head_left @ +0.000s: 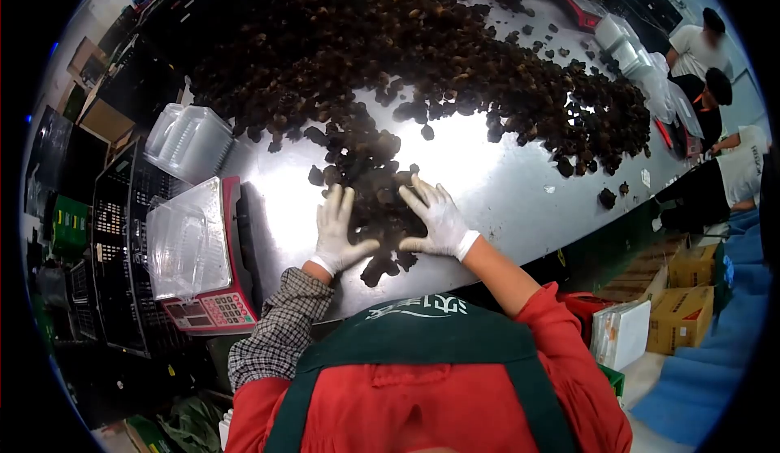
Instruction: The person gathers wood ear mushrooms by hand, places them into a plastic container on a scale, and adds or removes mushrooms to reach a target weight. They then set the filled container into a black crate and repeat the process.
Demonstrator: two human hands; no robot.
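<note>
Dark brown ruffled pieces that look like wood ear mushrooms [376, 177] lie in a narrow strip on the metal table [284, 197], running from a large heap [382, 39] toward me. My left hand [335, 229], in a white glove, rests along the strip's left side with fingers stretched out and thumb pointing inward. On the right side, my right hand [439, 219], also gloved in white, has its fingers spread and touches the edge of the pieces. Several mushrooms lie between the two palms, and a few sit nearer my apron [422, 331]. Neither hand is closed around anything.
Left of my hands stands a red scale [215, 311] with a clear plastic container [188, 242] on it. Stacked clear trays [191, 140] are behind it, beside black crates [114, 242]. Several people [699, 51] stand at right, near another scale [678, 132]. Cardboard boxes [681, 319] sit on the floor.
</note>
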